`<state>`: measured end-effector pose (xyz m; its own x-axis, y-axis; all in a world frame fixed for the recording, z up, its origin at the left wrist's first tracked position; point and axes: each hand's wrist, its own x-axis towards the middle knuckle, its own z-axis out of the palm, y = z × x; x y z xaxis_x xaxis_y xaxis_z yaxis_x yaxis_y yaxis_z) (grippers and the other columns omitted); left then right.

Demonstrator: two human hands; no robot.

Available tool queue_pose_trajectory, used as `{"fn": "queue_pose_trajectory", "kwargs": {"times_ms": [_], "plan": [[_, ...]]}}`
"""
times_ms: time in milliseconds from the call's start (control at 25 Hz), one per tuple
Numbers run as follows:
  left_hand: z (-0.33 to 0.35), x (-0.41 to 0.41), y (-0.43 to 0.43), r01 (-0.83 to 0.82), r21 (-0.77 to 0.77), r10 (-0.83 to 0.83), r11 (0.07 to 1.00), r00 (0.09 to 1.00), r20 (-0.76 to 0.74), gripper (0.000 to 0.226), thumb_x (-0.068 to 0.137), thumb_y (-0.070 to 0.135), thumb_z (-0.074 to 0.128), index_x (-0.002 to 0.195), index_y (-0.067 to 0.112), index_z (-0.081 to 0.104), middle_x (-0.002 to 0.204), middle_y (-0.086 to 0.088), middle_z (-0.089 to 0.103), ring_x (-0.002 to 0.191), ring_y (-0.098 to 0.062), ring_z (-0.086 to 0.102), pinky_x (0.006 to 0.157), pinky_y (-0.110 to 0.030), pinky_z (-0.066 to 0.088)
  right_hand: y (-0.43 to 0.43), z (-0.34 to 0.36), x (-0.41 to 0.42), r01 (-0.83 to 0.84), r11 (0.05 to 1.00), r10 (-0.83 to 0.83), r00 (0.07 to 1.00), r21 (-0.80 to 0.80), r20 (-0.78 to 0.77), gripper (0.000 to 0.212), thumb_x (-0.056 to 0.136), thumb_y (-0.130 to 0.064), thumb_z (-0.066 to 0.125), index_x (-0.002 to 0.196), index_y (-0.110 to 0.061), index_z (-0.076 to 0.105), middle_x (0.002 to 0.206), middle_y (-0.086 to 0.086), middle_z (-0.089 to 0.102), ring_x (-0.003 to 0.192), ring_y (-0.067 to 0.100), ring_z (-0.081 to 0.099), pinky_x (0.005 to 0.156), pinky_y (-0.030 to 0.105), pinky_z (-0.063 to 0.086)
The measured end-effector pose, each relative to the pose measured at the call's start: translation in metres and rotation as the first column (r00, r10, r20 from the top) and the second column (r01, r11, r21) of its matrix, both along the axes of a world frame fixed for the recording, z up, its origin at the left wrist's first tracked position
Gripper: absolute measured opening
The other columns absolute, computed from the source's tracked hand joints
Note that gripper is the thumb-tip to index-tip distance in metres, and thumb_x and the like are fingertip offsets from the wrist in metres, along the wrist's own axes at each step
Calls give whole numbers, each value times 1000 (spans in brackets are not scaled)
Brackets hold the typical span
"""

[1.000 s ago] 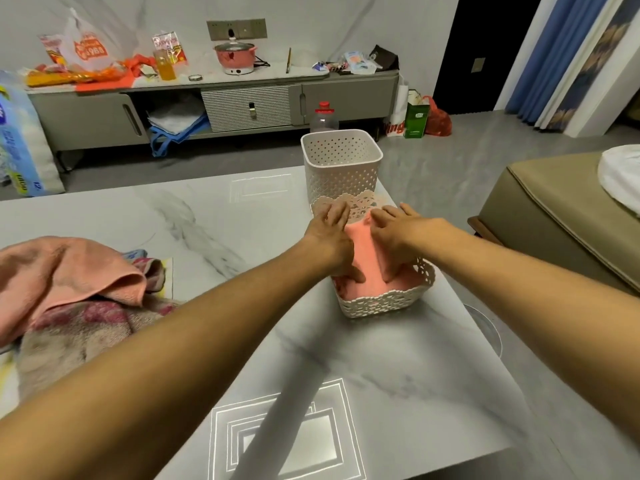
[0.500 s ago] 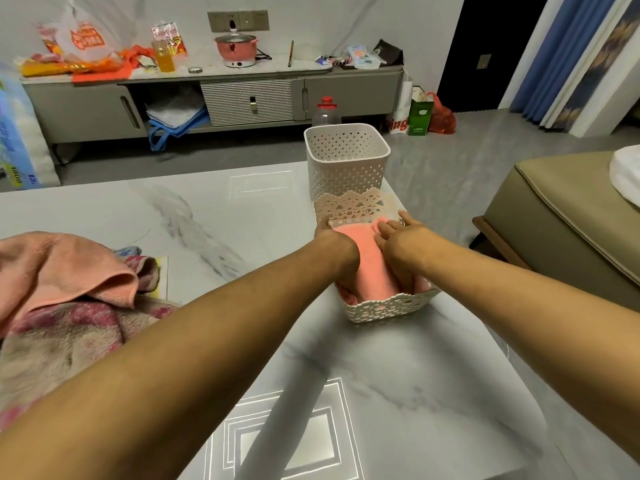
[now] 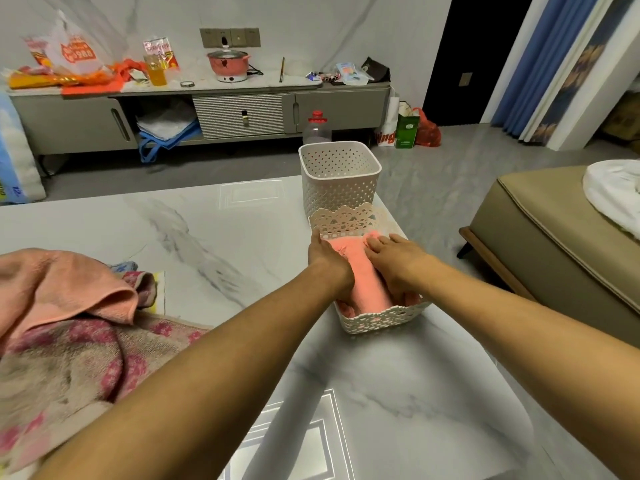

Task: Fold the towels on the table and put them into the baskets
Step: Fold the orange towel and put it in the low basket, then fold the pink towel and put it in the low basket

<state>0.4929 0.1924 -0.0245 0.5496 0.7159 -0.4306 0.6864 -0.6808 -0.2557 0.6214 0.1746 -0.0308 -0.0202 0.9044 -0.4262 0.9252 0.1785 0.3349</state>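
A folded pink towel (image 3: 363,271) lies inside the low white lace-edged basket (image 3: 381,318) on the marble table (image 3: 207,244). My left hand (image 3: 329,261) presses on the towel's left side, and my right hand (image 3: 394,261) presses on its right side, fingers reaching down into the basket. Behind it stands a taller white perforated basket (image 3: 337,174), which looks empty. At the table's left lie an unfolded pink towel (image 3: 59,289) and a flowered beige towel (image 3: 69,362) under it.
A tan sofa (image 3: 554,244) with a white cloth (image 3: 613,188) stands to the right of the table. Across the floor is a long grey cabinet (image 3: 242,112) with a pink pot, bags and clutter on top. A plastic bottle (image 3: 317,128) stands behind the tall basket.
Both hands have pushed the folded pink towel lower into the low basket, and the fingers have gone deeper along its sides. The view has shifted slightly.
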Motion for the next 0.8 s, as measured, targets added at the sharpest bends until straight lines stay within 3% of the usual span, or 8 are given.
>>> {"fn": "queue_pose_trajectory", "kwargs": {"times_ms": [40,80,160,200,320,440,600,800], "plan": [[0,-4,0,-24,68,31,997,994,-104,70,94,61,33,150,20,28,155,-7,32,137,-32,36,114,-38,21,-7,4,0,12,1000,-10,999,21,-49,92,71,-20,75,150,-8,29,159,10,23,144,27,26,120,37,19],[-5,-9,0,-12,103,19,995,997,-74,76,84,71,43,144,24,42,145,-16,44,142,-27,31,118,-47,10,-15,10,0,28,998,-21,991,55,-133,74,73,-18,71,142,-11,44,152,9,36,137,30,36,116,38,28],[6,-25,-11,-33,150,24,988,998,59,69,84,69,48,137,25,53,147,-13,44,141,-31,30,117,-54,-1,-32,24,-6,38,984,5,972,175,-236,40,81,-16,60,121,-16,61,133,7,56,122,33,51,100,39,45],[20,-38,-24,-53,157,24,986,984,176,62,88,63,48,137,25,52,150,-13,40,142,-31,28,117,-54,0,-42,34,-13,52,972,13,962,227,-274,35,86,-13,56,120,-18,63,130,7,60,120,32,55,95,38,48],[46,-93,-50,-180,153,82,972,864,496,54,93,48,51,141,23,48,151,-9,41,137,-30,38,114,-47,22,-70,63,-52,125,948,4,916,293,-402,43,91,-8,54,132,-21,60,137,7,59,123,29,56,94,37,48],[54,-173,-69,-397,13,285,918,681,675,47,91,39,57,135,23,52,139,-3,56,122,-27,54,94,-37,43,-92,76,-105,104,935,97,844,339,-528,40,89,-12,56,126,-22,63,132,3,62,121,26,56,94,38,48],[43,-312,-86,-645,-129,457,753,372,808,42,84,27,65,124,20,59,121,-4,67,111,-27,62,85,-35,49,-110,62,-196,-20,974,168,737,228,-654,37,91,-18,55,127,-21,62,137,3,55,129,24,49,104,38,41],[7,-457,-83,-857,-139,527,495,169,833,44,76,16,73,117,9,59,119,-16,64,110,-38,59,85,-41,48,-84,26,-300,-105,978,202,684,179,-701,42,91,-19,55,132,-27,59,153,7,35,135,29,43,106,39,40]]}}
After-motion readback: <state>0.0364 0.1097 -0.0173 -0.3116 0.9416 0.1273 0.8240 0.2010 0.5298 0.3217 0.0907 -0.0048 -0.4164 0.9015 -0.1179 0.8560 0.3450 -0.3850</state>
